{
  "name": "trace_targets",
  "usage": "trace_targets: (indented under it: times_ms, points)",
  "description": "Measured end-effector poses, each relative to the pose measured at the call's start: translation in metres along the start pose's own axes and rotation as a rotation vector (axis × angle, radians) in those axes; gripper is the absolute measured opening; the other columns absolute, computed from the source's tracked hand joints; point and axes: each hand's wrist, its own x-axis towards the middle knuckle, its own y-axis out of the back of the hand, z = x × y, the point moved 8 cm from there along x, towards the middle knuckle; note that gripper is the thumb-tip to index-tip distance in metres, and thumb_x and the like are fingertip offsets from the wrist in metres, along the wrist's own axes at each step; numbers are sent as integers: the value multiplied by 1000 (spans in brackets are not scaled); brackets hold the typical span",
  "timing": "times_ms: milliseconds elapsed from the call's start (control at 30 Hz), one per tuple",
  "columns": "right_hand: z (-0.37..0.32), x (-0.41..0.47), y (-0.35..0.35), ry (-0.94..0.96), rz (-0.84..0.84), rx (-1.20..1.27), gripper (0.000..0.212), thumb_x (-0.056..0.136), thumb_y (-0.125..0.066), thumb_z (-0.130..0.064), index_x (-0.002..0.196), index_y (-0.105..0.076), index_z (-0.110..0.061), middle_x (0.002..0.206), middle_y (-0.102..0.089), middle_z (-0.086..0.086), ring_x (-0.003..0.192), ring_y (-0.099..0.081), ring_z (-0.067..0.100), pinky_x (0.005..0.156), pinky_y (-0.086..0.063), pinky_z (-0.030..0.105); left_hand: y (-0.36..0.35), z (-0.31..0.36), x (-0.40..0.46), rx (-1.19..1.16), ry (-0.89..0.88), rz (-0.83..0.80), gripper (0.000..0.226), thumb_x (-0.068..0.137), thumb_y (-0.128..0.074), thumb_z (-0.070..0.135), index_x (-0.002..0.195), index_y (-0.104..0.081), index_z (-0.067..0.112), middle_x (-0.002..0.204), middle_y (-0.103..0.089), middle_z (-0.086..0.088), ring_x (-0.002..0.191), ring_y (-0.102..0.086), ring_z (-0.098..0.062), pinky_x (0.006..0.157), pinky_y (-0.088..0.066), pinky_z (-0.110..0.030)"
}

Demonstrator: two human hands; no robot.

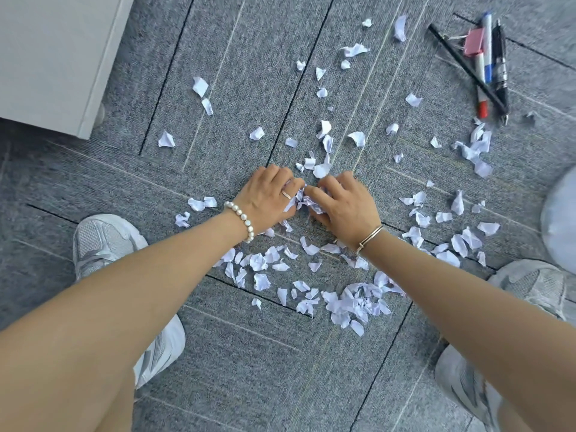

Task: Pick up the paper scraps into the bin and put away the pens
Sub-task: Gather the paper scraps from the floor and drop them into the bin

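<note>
Many white paper scraps [352, 302] lie scattered over the grey carpet [249, 353]. My left hand [268, 198] and my right hand [343, 202] are side by side at the centre, fingers curled around a small bunch of scraps [307, 201] between them. At the far right lie several pens [489, 63]: a red-capped marker, a blue marker, a black pen and a black pencil, with a pink binder clip [473, 42] on top.
A white cabinet corner [62, 57] stands at the upper left. My two white sneakers [103, 241] [530, 285] flank the scraps. A pale rounded object [561, 222], partly cut off, sits at the right edge.
</note>
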Motion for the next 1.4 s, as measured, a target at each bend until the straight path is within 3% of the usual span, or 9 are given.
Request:
trace_targets:
  times_ms: [233,367,600,867,967,1067,1133,1233,1400]
  points:
    - [1,11,1,-5,-6,-15,39,67,-72,-33,90,-46,-16,74,-54,0,63,-48,18,45,-37,22,5,0,14,63,17,-65,27,69,-57,28,83,-48,8,73,-52,-5,63,-48,-18,53,-40,-24]
    - [7,16,-4,-86,-53,106,30,74,-66,-32,89,-48,-13,74,-55,3,60,-48,21,42,-46,31,4,-2,19,58,71,-119,27,68,-56,32,80,-53,8,71,-54,-4,62,-51,-19,50,-41,-24]
    - [10,25,10,-131,-40,75,31,69,-74,-33,75,-55,-10,57,-54,1,45,-53,20,37,-29,19,3,-9,31,39,147,-235,35,91,-38,34,112,-45,7,99,-54,-8,88,-53,-22,61,-33,-26]
    - [20,7,9,-253,-195,146,27,86,-55,-34,89,-52,-7,66,-43,-1,53,-44,19,46,-40,28,4,-9,31,31,155,-291,35,92,-35,33,113,-43,7,100,-53,-6,87,-50,-18,61,-34,-23]
    - [23,-9,19,-277,-269,157,28,89,-50,-34,101,-53,-8,71,-51,1,56,-44,16,51,-44,27,5,-9,31,7,189,-371,35,92,-35,35,111,-43,7,92,-50,-5,83,-50,-18,61,-39,-24]
    - [36,-11,43,-340,-372,147,26,93,-41,-37,92,-47,-12,65,-45,-2,56,-45,18,47,-36,24,22,-10,38,-2,238,-479,33,91,-37,37,107,-45,8,74,-42,1,68,-46,-14,55,-41,-24]
    - [43,-7,70,-380,-380,153,27,93,-40,-35,89,-44,-9,62,-43,-2,58,-48,21,50,-44,29,46,-14,46,12,262,-513,35,90,-40,39,106,-46,9,70,-43,1,62,-45,-13,54,-44,-25]
    - [46,-7,119,-434,-355,155,27,91,-44,-31,101,-50,-7,68,-52,5,64,-55,27,54,-44,32,97,-16,54,52,316,-496,35,90,-39,39,107,-49,10,72,-51,-1,57,-47,-13,49,-44,-24]
    - [23,-7,204,-406,-331,171,20,90,-43,-31,81,-42,-13,59,-43,-2,60,-53,23,51,-41,28,179,15,38,-9,388,-461,35,90,-36,36,112,-52,15,81,-58,0,52,-43,-9,40,-30,-19]
